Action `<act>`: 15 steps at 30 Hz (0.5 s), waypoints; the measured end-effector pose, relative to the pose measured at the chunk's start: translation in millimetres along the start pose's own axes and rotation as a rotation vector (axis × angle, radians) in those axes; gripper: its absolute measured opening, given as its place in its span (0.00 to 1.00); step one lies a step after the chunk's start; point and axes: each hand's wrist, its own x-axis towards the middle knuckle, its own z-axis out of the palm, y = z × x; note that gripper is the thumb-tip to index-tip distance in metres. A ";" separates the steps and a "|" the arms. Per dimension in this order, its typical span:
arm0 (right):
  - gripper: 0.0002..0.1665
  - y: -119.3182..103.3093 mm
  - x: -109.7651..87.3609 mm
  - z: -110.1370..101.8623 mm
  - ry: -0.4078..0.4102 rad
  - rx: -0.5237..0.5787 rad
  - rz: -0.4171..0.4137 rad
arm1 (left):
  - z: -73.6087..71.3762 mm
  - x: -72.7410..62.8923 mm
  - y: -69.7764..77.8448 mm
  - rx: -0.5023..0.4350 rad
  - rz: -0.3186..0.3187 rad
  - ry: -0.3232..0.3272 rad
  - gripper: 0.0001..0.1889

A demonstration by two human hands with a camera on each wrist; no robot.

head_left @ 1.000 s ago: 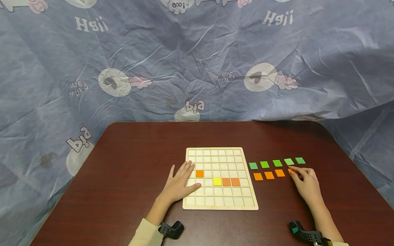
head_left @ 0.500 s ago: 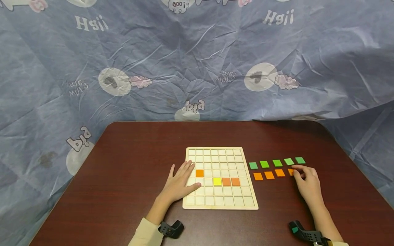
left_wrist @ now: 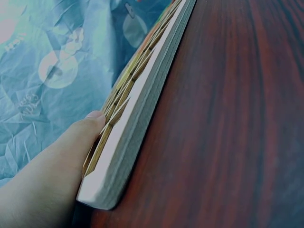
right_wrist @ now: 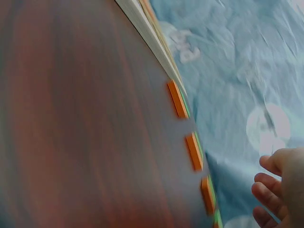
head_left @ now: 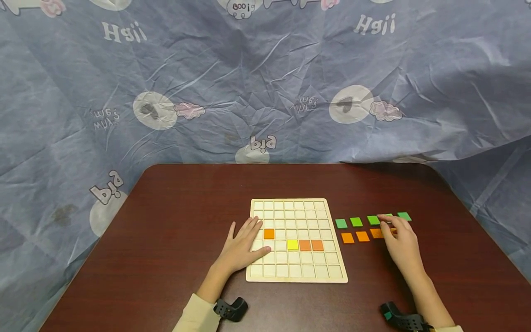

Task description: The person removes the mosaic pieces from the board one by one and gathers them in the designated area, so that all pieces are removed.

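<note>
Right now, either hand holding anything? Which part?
Left hand rests flat on the board's left edge, holding nothing. Right hand covers an orange tile; a grip cannot be told.

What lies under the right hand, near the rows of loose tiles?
Under the right hand, an orange tile's edge and a green tile's far edge show. The rest of both tiles is covered, so the grip cannot be judged.

From my remote seat I see a pale, matt unfinished wooden grid board (head_left: 296,272) on a dark reddish wood-grain table (head_left: 174,216) with a soft sheen. The orange tiles (head_left: 347,238) and green tiles (head_left: 341,223) at three o'clock look smooth and matt. The blue backdrop (head_left: 265,83) is crinkled, papery cloth.
</note>
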 end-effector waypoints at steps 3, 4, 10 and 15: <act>0.15 -16.7 -1.6 4.0 -0.008 0.005 -0.056 | 0.8 0.4 -0.4 0.002 -0.005 -0.012 0.42; 0.14 -22.2 -2.5 5.0 -0.015 0.008 -0.071 | 0.9 0.4 -0.5 0.003 -0.007 -0.015 0.42; 0.14 -54.6 -9.6 14.4 -0.065 0.031 -0.129 | 0.4 0.0 -0.4 -0.003 0.002 0.000 0.42; 0.14 -80.6 -16.0 27.6 -0.118 0.069 -0.179 | 0.2 -0.6 -0.8 0.001 -0.006 -0.004 0.42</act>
